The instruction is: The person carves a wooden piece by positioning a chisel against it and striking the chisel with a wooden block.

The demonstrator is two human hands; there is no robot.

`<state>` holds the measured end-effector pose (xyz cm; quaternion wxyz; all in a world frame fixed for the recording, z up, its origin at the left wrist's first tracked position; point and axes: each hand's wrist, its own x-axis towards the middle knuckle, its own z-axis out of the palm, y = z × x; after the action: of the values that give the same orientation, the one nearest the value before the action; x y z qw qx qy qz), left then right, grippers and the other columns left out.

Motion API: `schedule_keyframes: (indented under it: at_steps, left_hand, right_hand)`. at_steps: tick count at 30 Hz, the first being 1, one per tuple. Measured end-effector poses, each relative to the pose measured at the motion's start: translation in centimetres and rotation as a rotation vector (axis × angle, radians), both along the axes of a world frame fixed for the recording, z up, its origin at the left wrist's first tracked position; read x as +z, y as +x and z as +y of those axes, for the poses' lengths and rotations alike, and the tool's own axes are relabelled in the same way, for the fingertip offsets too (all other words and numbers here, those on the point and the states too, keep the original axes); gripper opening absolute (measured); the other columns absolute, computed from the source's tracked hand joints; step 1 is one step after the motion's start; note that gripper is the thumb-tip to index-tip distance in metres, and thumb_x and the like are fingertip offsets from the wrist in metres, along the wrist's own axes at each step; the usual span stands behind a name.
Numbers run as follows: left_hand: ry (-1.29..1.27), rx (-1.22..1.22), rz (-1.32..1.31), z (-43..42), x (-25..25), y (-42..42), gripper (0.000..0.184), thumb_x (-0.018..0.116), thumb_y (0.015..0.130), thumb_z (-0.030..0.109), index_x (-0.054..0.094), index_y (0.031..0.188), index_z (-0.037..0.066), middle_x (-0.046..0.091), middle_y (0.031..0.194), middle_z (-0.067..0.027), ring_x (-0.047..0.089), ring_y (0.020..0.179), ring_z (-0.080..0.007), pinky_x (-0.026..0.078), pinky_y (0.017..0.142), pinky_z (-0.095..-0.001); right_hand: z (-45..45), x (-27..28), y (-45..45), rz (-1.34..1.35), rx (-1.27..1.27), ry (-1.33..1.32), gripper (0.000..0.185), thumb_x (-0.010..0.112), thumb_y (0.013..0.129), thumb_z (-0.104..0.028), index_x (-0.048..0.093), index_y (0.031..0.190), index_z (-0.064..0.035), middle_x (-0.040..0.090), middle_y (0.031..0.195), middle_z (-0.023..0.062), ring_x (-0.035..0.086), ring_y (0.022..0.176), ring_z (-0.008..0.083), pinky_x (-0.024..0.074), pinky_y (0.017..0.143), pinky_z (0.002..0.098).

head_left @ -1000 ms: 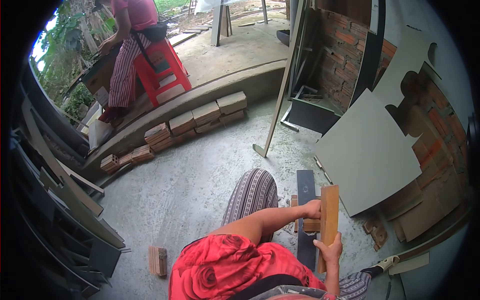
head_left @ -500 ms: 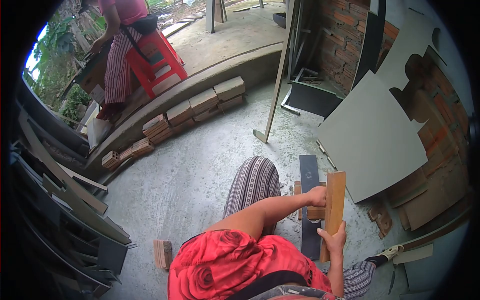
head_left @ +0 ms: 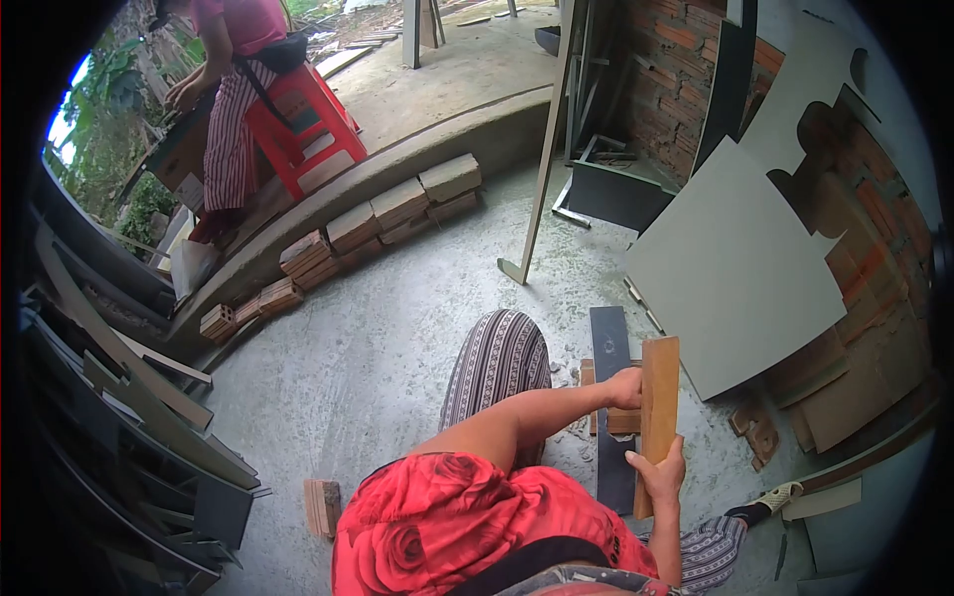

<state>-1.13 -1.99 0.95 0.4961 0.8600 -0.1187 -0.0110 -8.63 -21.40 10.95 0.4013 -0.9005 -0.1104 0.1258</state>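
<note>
A long orange-brown wooden piece [head_left: 660, 422] stands lengthwise in front of me at the lower right. My left hand [head_left: 625, 388] is closed at its left side, near the upper half, with the fingers partly hidden by the wood. Lower down, my right hand [head_left: 660, 471] grips the same piece, thumb on the left side. Beneath and left of it lies a dark grey board [head_left: 610, 348], resting across a smaller wooden block [head_left: 623, 421] and a brick [head_left: 587, 375].
Another person [head_left: 237, 60] is beside a red stool [head_left: 298, 124] at the upper left. Bricks [head_left: 398, 204] line the concrete step. A pale panel [head_left: 733, 268] leans at the right, dark boards [head_left: 221, 510] stand at the left, and a loose brick [head_left: 321, 508] lies low left.
The view has shifted, so the floor and wooden piece appear higher than a second ago. Both hands keep their places on the wood. The other person's arm has moved slightly.
</note>
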Motion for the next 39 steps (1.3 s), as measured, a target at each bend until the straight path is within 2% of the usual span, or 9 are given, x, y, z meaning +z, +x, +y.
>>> schedule_keyframes:
  at_steps: [11, 14, 18, 22, 23, 26, 29, 32, 39]
  left_hand:
    - [-0.047, 0.058, 0.063, 0.2, -0.4, 0.3, 0.036, 0.066, 0.071, 0.027, 0.062, 0.1, 0.007, 0.063, 0.096, -0.0199, 0.059, 0.092, -0.0374, 0.048, 0.078, -0.0406]
    - [-0.094, 0.087, 0.148, 0.2, 0.5, 0.1, 0.035, 0.066, 0.068, 0.024, 0.061, 0.098, 0.007, 0.063, 0.095, -0.0191, 0.059, 0.09, -0.0371, 0.047, 0.077, -0.0411]
    - [-0.099, 0.1, 0.141, 0.3, 1.8, 0.4, 0.027, 0.065, 0.056, 0.017, 0.055, 0.078, 0.004, 0.061, 0.076, -0.0162, 0.059, 0.076, -0.0354, 0.046, 0.068, -0.0405]
    - [-0.046, 0.094, 0.154, 0.1, 1.8, 0.4, 0.027, 0.066, 0.056, 0.017, 0.055, 0.078, 0.005, 0.061, 0.078, -0.0163, 0.059, 0.078, -0.0341, 0.046, 0.069, -0.0401]
    - [-0.072, 0.089, 0.191, 0.3, 2.2, 0.2, 0.029, 0.066, 0.058, 0.019, 0.057, 0.081, 0.005, 0.062, 0.08, -0.0167, 0.059, 0.079, -0.0344, 0.046, 0.07, -0.0402]
    - [-0.04, 0.047, 0.241, 0.3, -0.6, 0.9, 0.036, 0.066, 0.064, 0.028, 0.062, 0.093, 0.008, 0.063, 0.09, -0.0191, 0.059, 0.086, -0.0363, 0.047, 0.073, -0.0413]
    - [0.139, 0.038, -0.061, -0.3, -3.0, 1.3, 0.036, 0.063, 0.071, 0.033, 0.063, 0.098, 0.008, 0.062, 0.095, -0.0213, 0.058, 0.092, -0.0376, 0.048, 0.076, -0.0415]
    - [0.118, 0.019, 0.079, -0.2, -2.1, 0.9, 0.036, 0.063, 0.072, 0.033, 0.063, 0.098, 0.008, 0.062, 0.097, -0.0208, 0.058, 0.092, -0.0376, 0.048, 0.077, -0.0419]
    - [0.212, 0.013, 0.046, 0.2, -2.4, 0.9, 0.039, 0.063, 0.072, 0.035, 0.062, 0.1, 0.008, 0.062, 0.098, -0.0205, 0.058, 0.093, -0.0374, 0.047, 0.078, -0.0422]
  right_hand:
    - [0.4, -0.4, 0.4, 0.014, -0.01, 0.041, 0.068, 0.081, 0.055, -0.033, 0.044, 0.104, -0.003, 0.062, 0.085, 0.0184, 0.061, 0.081, 0.0373, 0.0471, 0.072, 0.0425]
    - [0.3, 0.3, 0.4, -0.006, -0.033, 0.074, 0.068, 0.08, 0.056, -0.03, 0.044, 0.107, -0.0027, 0.062, 0.084, 0.016, 0.062, 0.079, 0.0324, 0.0476, 0.072, 0.0397]
    - [0.6, 3.2, 0.5, -0.127, -0.04, 0.419, 0.067, 0.079, 0.057, -0.025, 0.045, 0.109, -0.0015, 0.059, 0.095, 0.0137, 0.059, 0.084, 0.0247, 0.0467, 0.075, 0.0349]
    - [-0.1, 3.6, -0.2, -0.19, -0.09, 0.539, 0.065, 0.079, 0.058, -0.023, 0.045, 0.109, -0.0005, 0.054, 0.105, 0.0132, 0.056, 0.092, 0.0225, 0.0455, 0.078, 0.0336]
    - [-0.2, 2.3, 0.4, -0.318, -0.031, 0.429, 0.068, 0.079, 0.057, -0.024, 0.044, 0.111, -0.0016, 0.057, 0.1, 0.0149, 0.059, 0.086, 0.0255, 0.047, 0.075, 0.0357]
    - [-0.5, 1.8, 1.0, -0.047, 0.004, -0.265, 0.069, 0.08, 0.054, -0.036, 0.043, 0.104, -0.0037, 0.062, 0.085, 0.0201, 0.061, 0.081, 0.0385, 0.047, 0.071, 0.0455]
    - [-0.5, 1.6, 0.6, -0.044, 0.013, -0.233, 0.068, 0.08, 0.053, -0.043, 0.043, 0.095, -0.0036, 0.061, 0.082, 0.0226, 0.06, 0.081, 0.0418, 0.0464, 0.071, 0.0461]
    - [-0.9, 0.8, 0.2, -0.011, 0.004, -0.131, 0.071, 0.08, 0.052, -0.044, 0.043, 0.097, -0.0028, 0.061, 0.082, 0.0232, 0.06, 0.08, 0.0417, 0.0465, 0.072, 0.0459]
    - [-0.7, 0.8, -0.1, -0.008, 0.049, -0.193, 0.072, 0.079, 0.055, -0.042, 0.042, 0.104, -0.003, 0.062, 0.086, 0.0213, 0.06, 0.083, 0.04, 0.0461, 0.075, 0.0458]
